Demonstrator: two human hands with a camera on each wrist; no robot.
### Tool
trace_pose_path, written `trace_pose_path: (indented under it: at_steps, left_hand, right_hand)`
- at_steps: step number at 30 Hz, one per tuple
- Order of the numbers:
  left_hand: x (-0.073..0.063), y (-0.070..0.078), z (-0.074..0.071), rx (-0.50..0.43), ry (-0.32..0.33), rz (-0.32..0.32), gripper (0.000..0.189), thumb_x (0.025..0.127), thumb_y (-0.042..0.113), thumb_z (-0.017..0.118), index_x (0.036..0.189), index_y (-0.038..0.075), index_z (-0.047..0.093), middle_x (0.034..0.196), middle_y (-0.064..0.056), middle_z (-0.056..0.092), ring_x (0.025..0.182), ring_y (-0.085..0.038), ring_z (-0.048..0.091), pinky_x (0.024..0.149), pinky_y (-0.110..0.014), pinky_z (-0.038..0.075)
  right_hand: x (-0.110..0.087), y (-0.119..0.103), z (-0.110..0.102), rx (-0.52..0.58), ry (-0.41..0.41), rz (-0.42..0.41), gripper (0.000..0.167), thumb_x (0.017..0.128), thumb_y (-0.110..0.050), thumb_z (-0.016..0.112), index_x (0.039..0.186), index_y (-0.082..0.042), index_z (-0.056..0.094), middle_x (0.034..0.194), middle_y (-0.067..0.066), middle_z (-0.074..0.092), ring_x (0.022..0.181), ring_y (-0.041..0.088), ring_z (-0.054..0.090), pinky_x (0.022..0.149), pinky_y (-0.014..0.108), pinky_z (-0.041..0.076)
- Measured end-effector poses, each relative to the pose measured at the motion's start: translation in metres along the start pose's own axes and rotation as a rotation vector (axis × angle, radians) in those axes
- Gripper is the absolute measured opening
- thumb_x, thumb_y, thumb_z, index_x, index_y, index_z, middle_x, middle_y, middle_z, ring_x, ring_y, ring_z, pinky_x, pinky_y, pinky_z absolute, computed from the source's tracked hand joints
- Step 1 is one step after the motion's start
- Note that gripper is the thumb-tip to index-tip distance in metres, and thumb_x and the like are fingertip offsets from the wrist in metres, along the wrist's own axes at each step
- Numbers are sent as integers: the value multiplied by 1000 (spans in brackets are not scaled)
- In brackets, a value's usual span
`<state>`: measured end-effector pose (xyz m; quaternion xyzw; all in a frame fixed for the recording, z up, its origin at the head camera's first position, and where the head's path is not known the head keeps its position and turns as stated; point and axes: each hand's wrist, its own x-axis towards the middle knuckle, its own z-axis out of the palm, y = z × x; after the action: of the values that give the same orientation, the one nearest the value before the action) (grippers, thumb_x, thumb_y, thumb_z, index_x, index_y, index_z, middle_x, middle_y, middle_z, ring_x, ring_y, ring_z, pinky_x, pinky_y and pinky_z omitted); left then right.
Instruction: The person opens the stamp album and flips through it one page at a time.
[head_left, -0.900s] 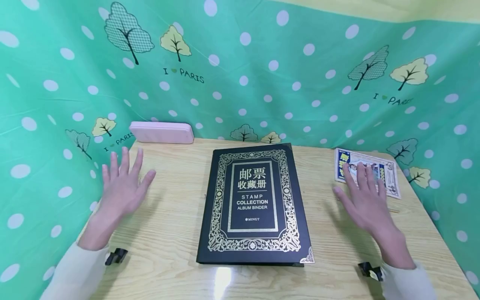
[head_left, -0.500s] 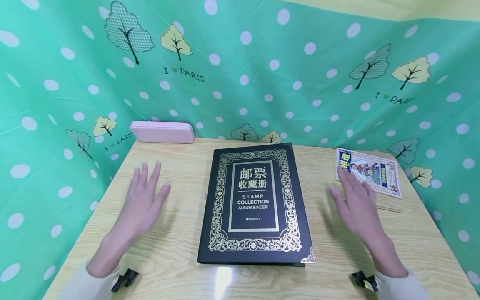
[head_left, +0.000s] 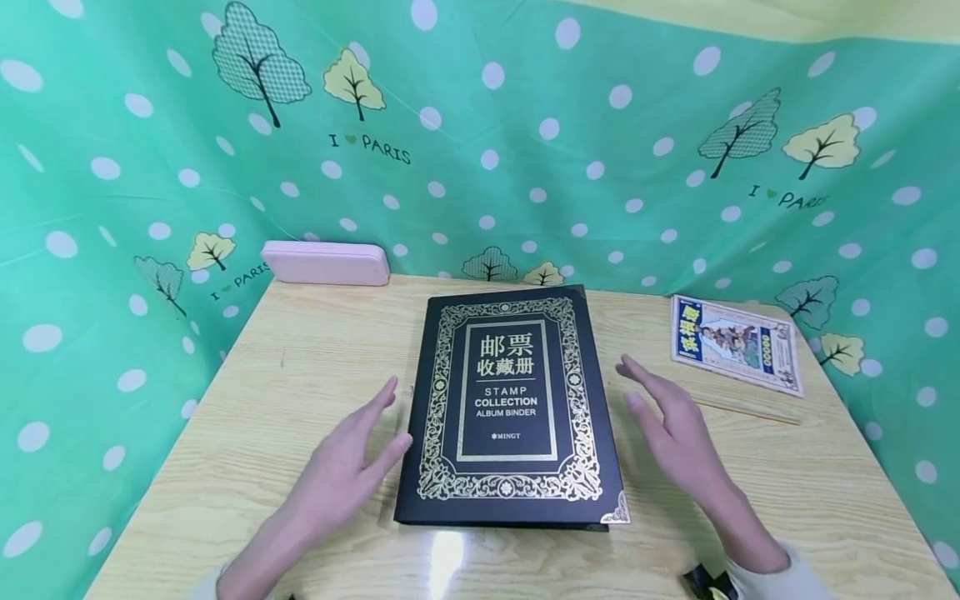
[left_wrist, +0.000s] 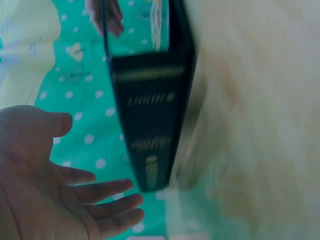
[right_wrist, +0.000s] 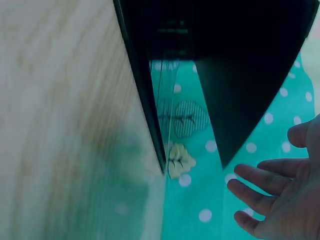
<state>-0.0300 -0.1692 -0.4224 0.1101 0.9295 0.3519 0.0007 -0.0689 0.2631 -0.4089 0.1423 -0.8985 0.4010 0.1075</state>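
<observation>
A black stamp album binder (head_left: 506,417) with silver ornament lies closed on the table, its title facing up. Left of its spine, my left hand (head_left: 337,475) is held with fingers extended, the thumb tip right at the cover's edge in the head view. On the other side, my right hand (head_left: 678,437) hovers near the right edge, fingers loosely extended and holding nothing. The left wrist view shows the lettered spine (left_wrist: 150,115) facing the left palm. In the right wrist view the cover (right_wrist: 235,85) stands apart from the back board along the opening side, beside the right fingertips.
A pink case (head_left: 326,263) sits at the back left of the wooden table (head_left: 300,350). At the right lie a printed paper sheet (head_left: 738,343) and a thin stick (head_left: 746,408). A green dotted cloth (head_left: 487,192) hangs behind and at both sides.
Both hands have moved inward toward the album, the left travelling right and toward the near edge, the right shifting left. The printed sheet and stick are now uncovered. The album stays put.
</observation>
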Motion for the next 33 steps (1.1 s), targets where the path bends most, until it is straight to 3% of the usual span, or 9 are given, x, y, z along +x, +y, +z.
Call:
trace_pose_path:
  at_steps: [6, 10, 12, 14, 18, 23, 28, 33]
  left_hand:
    - [-9, 5, 21, 14, 2, 28, 89, 110, 53, 65, 180, 36, 12, 173, -16, 44, 154, -48, 48, 119, -74, 38]
    - [-12, 9, 25, 13, -32, 5, 95, 108, 60, 66, 180, 37, 8, 177, -15, 36, 159, -45, 41, 122, -70, 37]
    - [-13, 9, 27, 14, -41, 3, 96, 107, 60, 67, 180, 35, 10, 178, -13, 35, 160, -43, 41, 123, -68, 38]
    - [-14, 10, 28, 16, -42, 6, 96, 107, 60, 67, 180, 32, 12, 179, -12, 34, 160, -41, 41, 123, -67, 39]
    - [-16, 11, 28, 19, -37, 15, 95, 107, 61, 67, 180, 28, 16, 180, -10, 34, 160, -41, 41, 123, -67, 39]
    - [-18, 13, 29, 38, -30, 25, 98, 105, 63, 68, 180, 30, 15, 179, -14, 35, 160, -43, 41, 123, -69, 39]
    - [-24, 21, 32, 71, -13, 60, 107, 99, 67, 74, 180, 30, 16, 175, -20, 39, 159, -44, 41, 121, -70, 40]
    - [-28, 30, 37, 102, 30, 171, 113, 93, 70, 79, 180, 26, 20, 176, -12, 41, 158, -36, 45, 120, -63, 45]
  right_hand:
    - [-5, -11, 10, 70, -36, 56, 49, 116, -13, 59, 164, -6, 54, 150, 18, 68, 148, 48, 53, 121, 72, 34]
    - [-6, -14, 14, 84, -57, 118, 49, 116, -19, 60, 163, -6, 55, 144, 16, 72, 146, 42, 58, 124, 38, 38]
    - [-7, -14, 16, 90, -61, 141, 49, 116, -21, 61, 163, -6, 56, 140, 14, 74, 144, 38, 60, 118, 22, 37]
    - [-8, -14, 18, 105, -55, 152, 48, 116, -20, 61, 162, -7, 57, 137, 13, 76, 140, 33, 63, 111, 15, 36]
    - [-8, -14, 19, 149, -33, 148, 46, 116, -18, 60, 162, -9, 58, 133, 12, 78, 132, 13, 65, 109, 13, 36]
    - [-7, -15, 19, 284, -35, 119, 45, 118, -14, 52, 162, -4, 55, 136, 22, 75, 124, -5, 64, 108, 11, 44]
    - [-5, -19, 18, 416, -40, 103, 46, 119, -10, 45, 163, 2, 52, 135, 25, 73, 122, -1, 67, 107, 13, 47]
    - [-3, -24, 17, 498, -34, 59, 46, 119, -6, 40, 164, 1, 51, 123, 3, 78, 119, 8, 69, 107, 16, 47]
